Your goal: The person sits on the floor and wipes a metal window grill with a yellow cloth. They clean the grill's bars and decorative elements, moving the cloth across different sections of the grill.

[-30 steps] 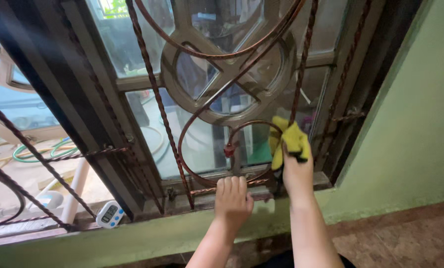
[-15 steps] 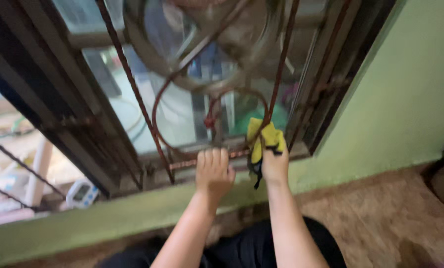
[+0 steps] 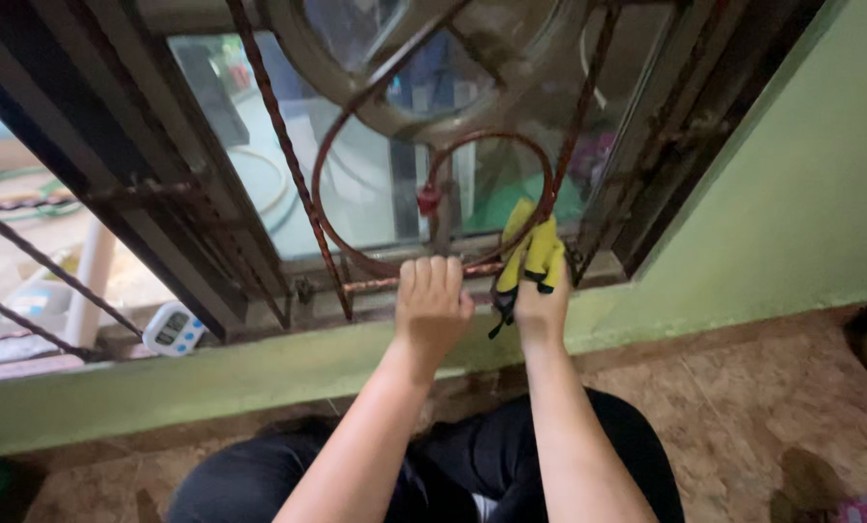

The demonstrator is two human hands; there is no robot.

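Observation:
My right hand [image 3: 542,308] grips a yellow cloth [image 3: 534,250] and presses it against the bottom of the rusty iron window grille [image 3: 332,247], where a curled scroll meets the lower bar. My left hand [image 3: 431,305] rests palm down on the window sill [image 3: 259,324] right beside it, fingers together over the lower bar. Behind the grille is a glass pane [image 3: 365,203] in a wooden frame with a round ornament.
A small white digital timer [image 3: 173,327] lies on the sill to the left. The green wall [image 3: 801,203] runs to the right and below the sill. A brown tiled floor [image 3: 772,407] lies beneath, with my dark trousers [image 3: 482,455] over it.
My right hand has slid the cloth down from the upright twisted bar to the grille's lower bar. The view has tilted downward, showing more floor and my legs. My left hand stays on the sill.

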